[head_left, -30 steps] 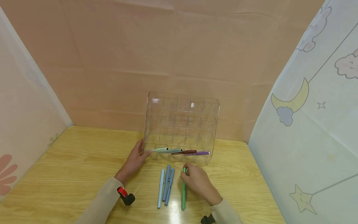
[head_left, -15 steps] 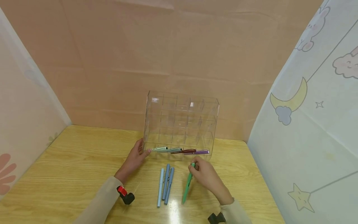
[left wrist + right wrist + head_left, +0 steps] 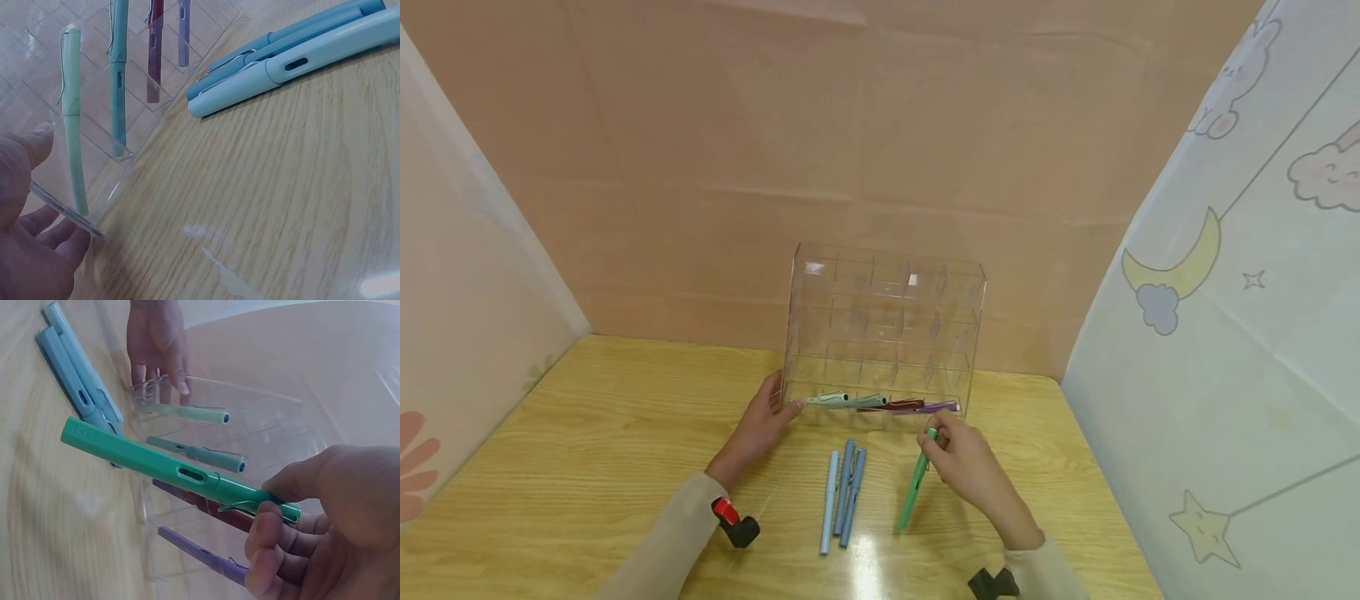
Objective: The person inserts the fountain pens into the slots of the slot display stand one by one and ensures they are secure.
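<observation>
Item 1. Clear compartment rack (image 3: 886, 333): a transparent grid of cells, stood upright toward the far edge of the tabletop (image 3: 587, 442), its open face turned to the person, so that pens can be slid in from the front. It is braced at its lower left corner, evidently so that it does not shift.

Item 2. Left hand (image 3: 762, 425): laid at 9 o'clock of the rack; the thumb (image 3: 34, 140) is set against the rack's front edge and the fingers are curled under its corner, a holding grip on the rack. The forearm is extended along the tabletop.

Item 3. Green pen (image 3: 916, 481): lifted off the tabletop and tilted, capped end uppermost, just in front of the rack at about 5 o'clock. It is pinched near the clip, which leaves the long barrel free.

Item 4. Right hand (image 3: 964, 462): raised above the tabletop, grip narrowed on the green pen between thumb and fingertips (image 3: 265, 531); the wrist is bent back toward the person.

Item 5. Stored pens, bottom row, left to right: pale green pen (image 3: 829, 399), teal pen (image 3: 868, 402), dark red pen (image 3: 904, 405), purple pen (image 3: 942, 407), each lodged in a cell of its own.

Item 6. Three blue pens (image 3: 842, 496): laid side by side on the tabletop at 6 o'clock of the rack, touching or nearly so, between the two hands.
</observation>
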Tool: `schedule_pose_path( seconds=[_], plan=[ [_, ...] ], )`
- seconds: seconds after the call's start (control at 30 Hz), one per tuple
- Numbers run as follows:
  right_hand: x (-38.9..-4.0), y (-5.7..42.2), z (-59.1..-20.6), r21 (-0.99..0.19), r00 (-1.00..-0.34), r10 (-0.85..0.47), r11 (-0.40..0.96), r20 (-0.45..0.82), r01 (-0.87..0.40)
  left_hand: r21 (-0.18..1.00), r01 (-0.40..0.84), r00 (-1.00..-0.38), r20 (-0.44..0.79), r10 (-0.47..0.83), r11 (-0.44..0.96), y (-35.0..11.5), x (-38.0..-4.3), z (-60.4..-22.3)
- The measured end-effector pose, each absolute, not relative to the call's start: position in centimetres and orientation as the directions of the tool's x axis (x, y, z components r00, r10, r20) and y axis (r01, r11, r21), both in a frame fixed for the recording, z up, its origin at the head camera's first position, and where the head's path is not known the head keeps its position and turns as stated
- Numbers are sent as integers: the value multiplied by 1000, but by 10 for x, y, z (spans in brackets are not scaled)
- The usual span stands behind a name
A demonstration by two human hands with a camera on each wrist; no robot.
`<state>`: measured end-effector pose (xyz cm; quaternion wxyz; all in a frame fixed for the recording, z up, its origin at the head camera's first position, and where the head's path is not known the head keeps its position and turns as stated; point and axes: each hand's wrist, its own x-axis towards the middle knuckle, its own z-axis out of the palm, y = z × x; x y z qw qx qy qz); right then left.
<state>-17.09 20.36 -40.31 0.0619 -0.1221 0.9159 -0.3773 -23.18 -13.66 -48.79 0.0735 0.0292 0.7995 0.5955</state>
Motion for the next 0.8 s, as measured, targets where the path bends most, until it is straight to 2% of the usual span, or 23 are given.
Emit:
schedule_pose_path(
  seconds=[0.4, 0.63, 0.8],
  plan=[
    [-169, 224, -393, -719, -972, -227, 667, 55, -197, 950, -41, -987, -87, 136, 309, -137, -232, -487],
    [-171, 234, -386, -728, -984, -173, 671, 33, -142, 950, -50, -987, -94, 129, 307, -136, -232, -487],
    [-172, 240, -383, -696, -982, -169, 696, 82, -178, 953, -49, -987, -92, 129, 300, -135, -233, -487]
  ],
)
